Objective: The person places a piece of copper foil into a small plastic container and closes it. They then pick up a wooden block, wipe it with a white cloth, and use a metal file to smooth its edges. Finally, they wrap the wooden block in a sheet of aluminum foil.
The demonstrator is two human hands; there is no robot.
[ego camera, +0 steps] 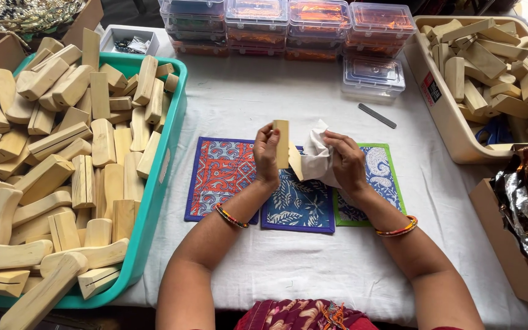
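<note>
Left hand point(266, 153) pinches wooden block point(282, 142) | right hand point(346, 160) grips white cloth point(316, 154)

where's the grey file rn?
In the head view, the grey file lies on the white tablecloth, right of centre, just below the clear plastic box and left of the beige bin.
</note>
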